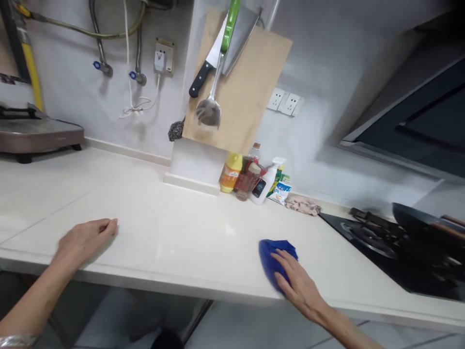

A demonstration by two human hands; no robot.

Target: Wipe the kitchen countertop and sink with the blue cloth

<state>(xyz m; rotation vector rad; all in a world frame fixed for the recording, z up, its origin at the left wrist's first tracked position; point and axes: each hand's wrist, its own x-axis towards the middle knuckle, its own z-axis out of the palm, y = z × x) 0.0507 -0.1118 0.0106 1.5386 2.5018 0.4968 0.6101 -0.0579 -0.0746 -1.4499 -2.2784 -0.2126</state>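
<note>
A blue cloth [271, 261] lies on the white countertop [174, 232], right of the middle and close to the front edge. My right hand [298, 286] rests on the cloth with its fingers spread and pressing it flat; part of the cloth is hidden under the fingers. On the left, my left hand [85, 240] is closed in a loose fist above the counter near its front edge, and nothing shows in it.
Bottles [230, 172] and a spray bottle [265, 182] stand at the wall beside a crumpled rag [303, 205]. A stove [385, 252] with a wok [421, 223] is at right, an electric pan [39, 133] at left. A cutting board [240, 92] and utensils hang above.
</note>
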